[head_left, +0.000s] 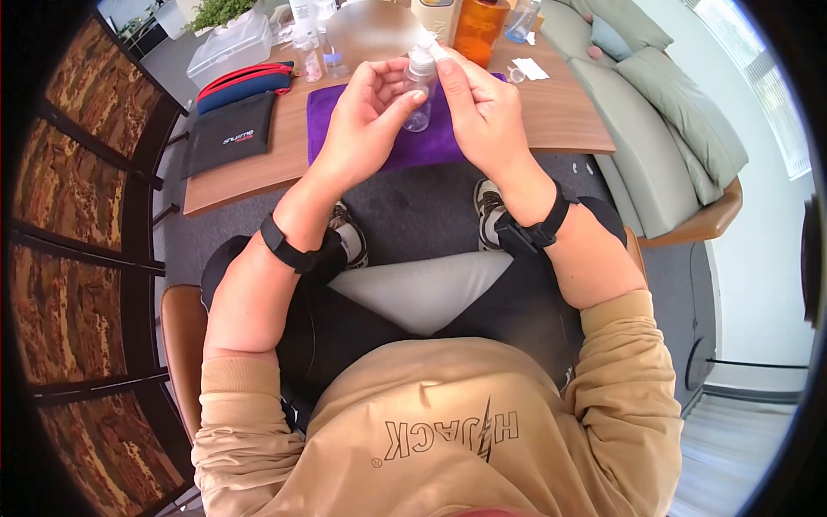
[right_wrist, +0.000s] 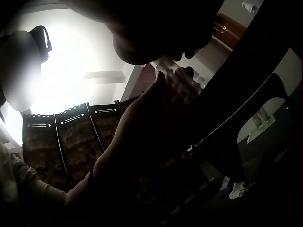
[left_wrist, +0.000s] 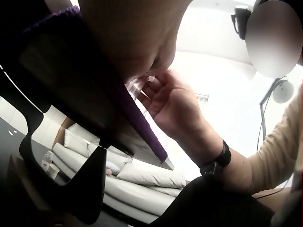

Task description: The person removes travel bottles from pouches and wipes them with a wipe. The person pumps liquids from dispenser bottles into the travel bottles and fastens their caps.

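Note:
A small clear bottle [head_left: 417, 114] with a white pump top [head_left: 422, 62] stands between both hands, above a purple towel [head_left: 326, 129]. My left hand [head_left: 369, 119] grips the bottle, its thumb across the front and its fingers curled behind. My right hand [head_left: 487, 110] pinches the white top from the other side with thumb and fingers. In the left wrist view the right hand [left_wrist: 175, 106] shows its palm, fingers reaching toward the bottle. The right wrist view is dark; the clear bottle [right_wrist: 177, 78] shows there above the left hand [right_wrist: 137, 123].
On the wooden table [head_left: 568, 116], a black pouch [head_left: 228, 135] and a blue-red case [head_left: 245, 89] lie left. Small bottles [head_left: 307, 59], an orange bottle [head_left: 479, 33] and a clear plastic box [head_left: 228, 53] stand behind. A grey sofa [head_left: 642, 164] is at right, a folding screen [head_left: 73, 202] at left.

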A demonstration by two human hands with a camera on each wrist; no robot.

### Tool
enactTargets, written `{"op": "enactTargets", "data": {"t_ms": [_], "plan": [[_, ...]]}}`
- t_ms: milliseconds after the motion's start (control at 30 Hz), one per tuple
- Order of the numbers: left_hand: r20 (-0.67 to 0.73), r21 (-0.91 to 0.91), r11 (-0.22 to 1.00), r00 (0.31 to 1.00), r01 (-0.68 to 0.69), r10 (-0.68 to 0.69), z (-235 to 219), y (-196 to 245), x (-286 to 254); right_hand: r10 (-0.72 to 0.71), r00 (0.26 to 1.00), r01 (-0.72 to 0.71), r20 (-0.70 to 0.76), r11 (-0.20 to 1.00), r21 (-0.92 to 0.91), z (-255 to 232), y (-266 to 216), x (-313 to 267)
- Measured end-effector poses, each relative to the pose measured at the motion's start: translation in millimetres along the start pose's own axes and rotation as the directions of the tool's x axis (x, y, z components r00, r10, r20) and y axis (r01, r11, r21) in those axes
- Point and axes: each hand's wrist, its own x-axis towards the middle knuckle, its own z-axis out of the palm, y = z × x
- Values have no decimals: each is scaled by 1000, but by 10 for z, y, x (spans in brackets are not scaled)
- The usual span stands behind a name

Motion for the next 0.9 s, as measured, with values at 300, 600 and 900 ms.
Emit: {"op": "enactTargets", "data": {"t_ms": [300,600,900], "plan": [[-52,160,987,998,-34,43,13,-3,19,-12,999,14,-46,998,63,49,25,-40],[2,172,985,1000,-3,3,-3,46,-15,147,988,-132,-38,955,265,-13,177,54],[26,260,965,1000,-23,16,-18,20,-10,116,992,-123,44,964,234,-42,186,127]]}}
